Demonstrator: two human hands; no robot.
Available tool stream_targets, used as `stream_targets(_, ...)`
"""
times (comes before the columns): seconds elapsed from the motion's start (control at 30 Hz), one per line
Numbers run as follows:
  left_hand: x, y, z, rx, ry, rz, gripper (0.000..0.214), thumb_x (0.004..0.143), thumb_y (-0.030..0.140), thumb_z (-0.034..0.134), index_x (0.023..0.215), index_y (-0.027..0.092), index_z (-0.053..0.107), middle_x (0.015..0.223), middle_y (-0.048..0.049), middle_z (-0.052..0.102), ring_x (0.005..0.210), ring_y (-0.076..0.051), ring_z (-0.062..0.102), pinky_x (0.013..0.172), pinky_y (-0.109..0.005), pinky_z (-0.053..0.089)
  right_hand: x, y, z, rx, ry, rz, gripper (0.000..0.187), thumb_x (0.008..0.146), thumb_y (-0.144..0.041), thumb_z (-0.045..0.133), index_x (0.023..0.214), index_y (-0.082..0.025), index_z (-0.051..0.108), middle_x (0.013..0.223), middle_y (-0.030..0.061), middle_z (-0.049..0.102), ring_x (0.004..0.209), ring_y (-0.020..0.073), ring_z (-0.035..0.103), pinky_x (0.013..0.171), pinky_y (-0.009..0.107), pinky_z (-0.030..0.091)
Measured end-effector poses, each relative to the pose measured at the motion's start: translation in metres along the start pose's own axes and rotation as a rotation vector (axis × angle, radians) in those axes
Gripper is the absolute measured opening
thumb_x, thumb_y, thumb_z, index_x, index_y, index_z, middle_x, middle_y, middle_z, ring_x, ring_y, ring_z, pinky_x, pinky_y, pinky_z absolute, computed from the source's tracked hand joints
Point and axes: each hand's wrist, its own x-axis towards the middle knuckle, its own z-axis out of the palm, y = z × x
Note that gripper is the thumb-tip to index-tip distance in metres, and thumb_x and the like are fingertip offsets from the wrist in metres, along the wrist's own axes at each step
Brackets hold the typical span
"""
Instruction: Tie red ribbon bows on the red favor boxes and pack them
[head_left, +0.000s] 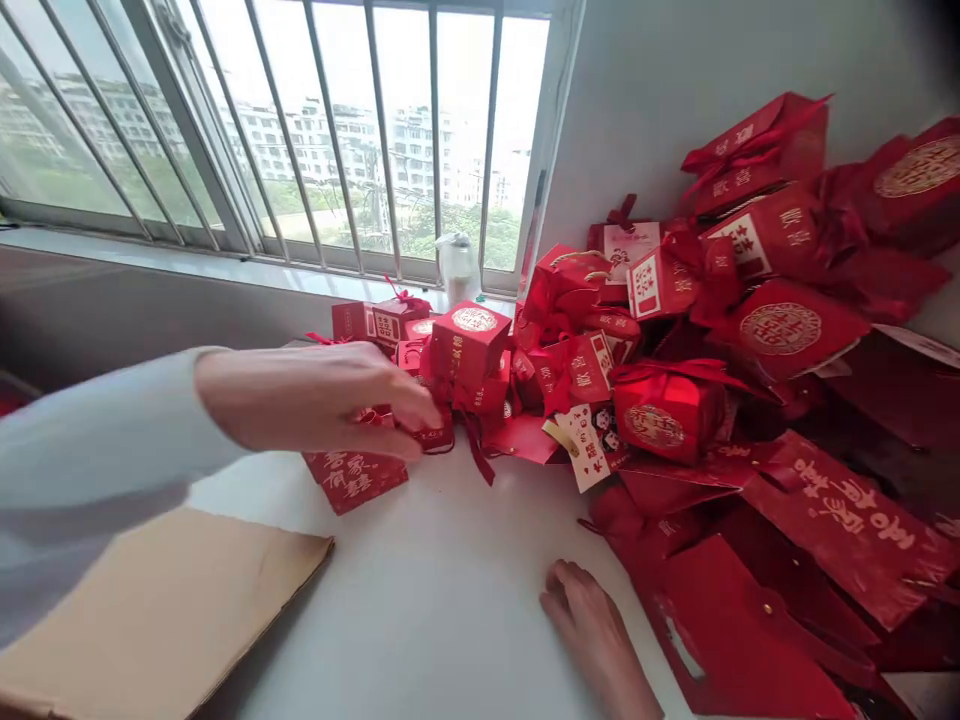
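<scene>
Left hand (337,395): nine o'clock, near red boxes (471,350); grip I cannot tell.
Right hand (589,625): five o'clock, loosely closed.

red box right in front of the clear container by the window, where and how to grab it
The red box is probably best pinched across its upper side walls, from above: its printed top faces up uncovered, while other red boxes crowd around its base.
</scene>
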Motion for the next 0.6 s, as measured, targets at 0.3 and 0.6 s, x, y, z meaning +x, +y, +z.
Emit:
stream_targets(0.3, 0.132, 0.106, -0.016, 0.174, -0.019, 0.305, 0.117, 0.057, 0.032, 0.078, 0.148, 0.021, 0.006, 0.144, -0.0211, 0.027, 0.132, -0.039, 0.028, 0.1, -0.052, 0.036, -0.006, 0.004, 0.021, 0.058, 0.142, 0.004, 0.02, 0.078, -0.005, 0.049, 0.086, -0.023, 0.054, 0.086, 0.0008, 0.061, 0.079, 0.0188, 0.06, 0.069, 0.028, 0.047)
stream_targets(0.6, 0.217, 0.098, -0.019, 0.158, -0.469, 0.398, 0.124, 0.043, 0.037, 0.08, 0.144, -0.001, 0.019, 0.146, -0.0247, 0.035, 0.132, -0.035, 0.036, 0.111, -0.037, 0.025, -0.006, -0.001, 0.017, 0.074, 0.227, 0.019, 0.022, 0.077, -0.002, 0.051, 0.084, -0.022, 0.052, 0.083, 0.0001, 0.058, 0.075, 0.0187, 0.058, 0.068, 0.029, 0.047)
